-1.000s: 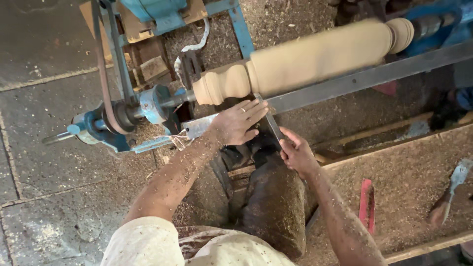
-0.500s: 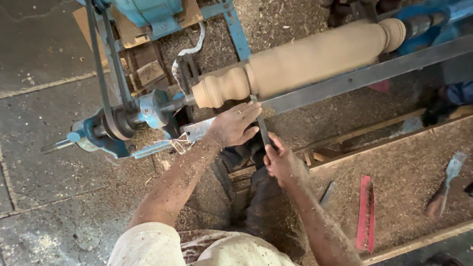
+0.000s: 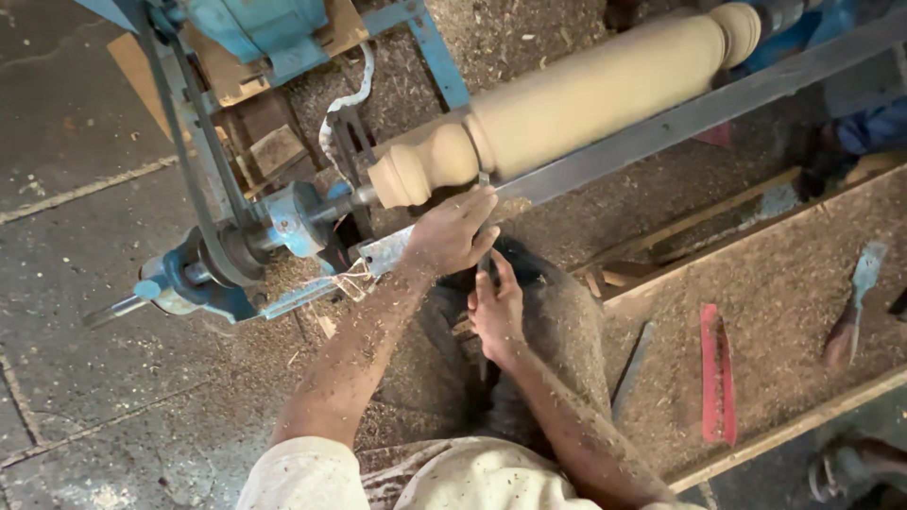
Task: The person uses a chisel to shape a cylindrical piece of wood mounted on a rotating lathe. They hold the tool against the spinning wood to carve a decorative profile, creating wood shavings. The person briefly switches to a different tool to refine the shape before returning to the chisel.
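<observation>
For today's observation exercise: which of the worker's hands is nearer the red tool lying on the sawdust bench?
Right. The right hand grips the chisel handle, nearer the red tool; the left hand rests farther away on the tool rest.

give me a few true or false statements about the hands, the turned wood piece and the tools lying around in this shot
1. The pale turned wooden spindle is mounted lengthwise above the long grey metal rest bar. True.
2. The left hand lies flat on the floor. False: it rests on the rest bar, beside the narrow dark chisel.
3. The right hand sits below the left hand, nearer the person's body. True.
4. The flat red tool is gripped in the right hand. False: it lies loose on the sawdust-covered wooden board.
5. A wooden-handled chisel with a pale blade lies at the far right of the board. True.
6. The board is clean. False: sawdust covers it.
</observation>
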